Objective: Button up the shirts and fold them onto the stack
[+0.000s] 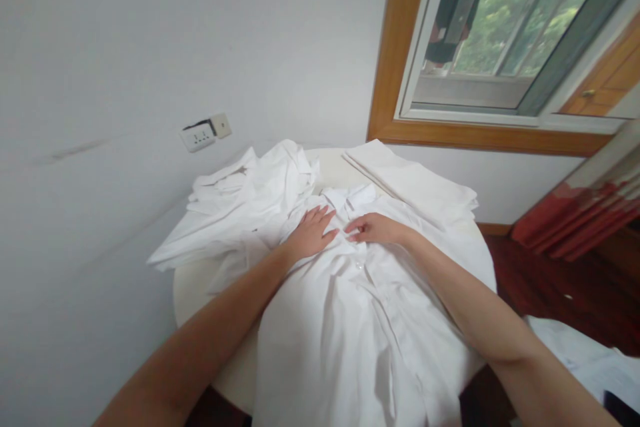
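A white button-up shirt lies spread face up on a small round white table, its collar toward the wall and its hem hanging over the near edge. My left hand rests flat on the shirt's chest just below the collar, fingers together. My right hand is right beside it, fingertips pinching or pressing the button placket near the top. The two hands almost touch.
A crumpled heap of white garments lies at the table's back left. A folded white stack sits at the back right. Behind are a wall socket and a wood-framed window. Red curtain and dark floor at right.
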`<state>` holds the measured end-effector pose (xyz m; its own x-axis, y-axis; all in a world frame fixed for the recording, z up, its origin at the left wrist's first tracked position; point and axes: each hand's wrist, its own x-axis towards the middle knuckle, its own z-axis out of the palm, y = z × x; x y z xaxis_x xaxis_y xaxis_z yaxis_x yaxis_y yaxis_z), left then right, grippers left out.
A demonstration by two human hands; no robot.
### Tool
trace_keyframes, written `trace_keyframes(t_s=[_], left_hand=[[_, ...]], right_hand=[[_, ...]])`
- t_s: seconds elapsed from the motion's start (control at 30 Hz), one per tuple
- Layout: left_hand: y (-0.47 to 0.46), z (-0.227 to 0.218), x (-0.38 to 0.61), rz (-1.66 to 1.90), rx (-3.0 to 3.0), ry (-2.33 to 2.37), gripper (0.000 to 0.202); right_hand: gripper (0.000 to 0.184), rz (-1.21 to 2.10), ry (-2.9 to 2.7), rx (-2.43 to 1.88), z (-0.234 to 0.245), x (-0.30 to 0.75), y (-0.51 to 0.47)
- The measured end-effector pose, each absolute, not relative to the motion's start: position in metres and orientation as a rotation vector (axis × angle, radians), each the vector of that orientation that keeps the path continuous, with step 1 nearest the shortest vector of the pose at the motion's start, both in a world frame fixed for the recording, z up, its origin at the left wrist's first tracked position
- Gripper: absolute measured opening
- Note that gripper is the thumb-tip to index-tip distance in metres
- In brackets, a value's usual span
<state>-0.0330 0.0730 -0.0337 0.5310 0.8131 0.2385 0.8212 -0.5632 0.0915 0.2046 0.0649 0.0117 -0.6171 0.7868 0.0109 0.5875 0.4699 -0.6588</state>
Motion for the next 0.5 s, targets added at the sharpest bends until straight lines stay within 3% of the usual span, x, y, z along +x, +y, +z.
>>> trace_keyframes(t_s=[0.2,0.5], left_hand=[[0.060,-0.023,-0.039,-0.305,-2.798,-1.388,0.061],[0.036,-0.013,-0.052,-0.237,-2.844,-1.388,0.059]], right_hand=[[0.031,0.111,-2.270,-1.287,-0.012,0.216,0.080],[0.045,-0.010,-2.273,-1.453,-0.034,0.208,0.053]])
